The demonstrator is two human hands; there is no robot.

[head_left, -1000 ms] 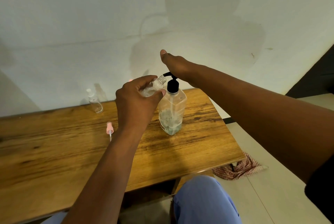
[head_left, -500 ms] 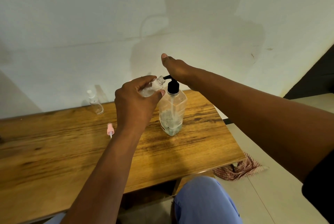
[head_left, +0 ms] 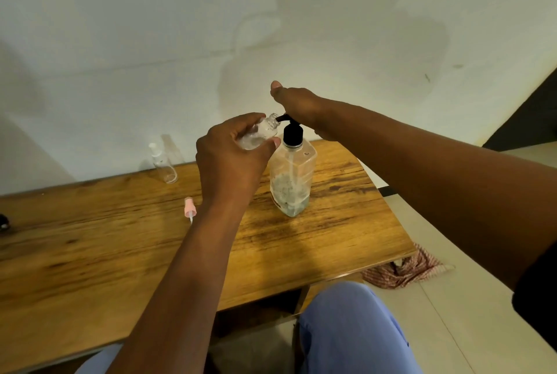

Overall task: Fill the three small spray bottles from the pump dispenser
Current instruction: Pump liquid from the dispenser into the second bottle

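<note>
Spray bottles are only partly dealt with, judging from the head view. One small clear plastic spray bottle [head_left: 259, 135], uncapped, is gripped in the left hand [head_left: 230, 159], fingers and thumb curled round its body, tilted so its open neck meets the black nozzle of the tall clear pump dispenser [head_left: 291, 176] standing on the wooden tabletop [head_left: 90, 253]. The right hand [head_left: 297, 103] rests on top of the black pump head, thumb stretched out; its other fingers are hidden, so I cannot tell how they lie. How full the held bottle is cannot be read. Its pink spray cap [head_left: 189, 209] lies on the tabletop, near the left wrist. A second clear spray bottle [head_left: 162, 167], capped, stands by the wall and looks empty. A third bottle is not visible, so filling seems at its first stage.
</note>
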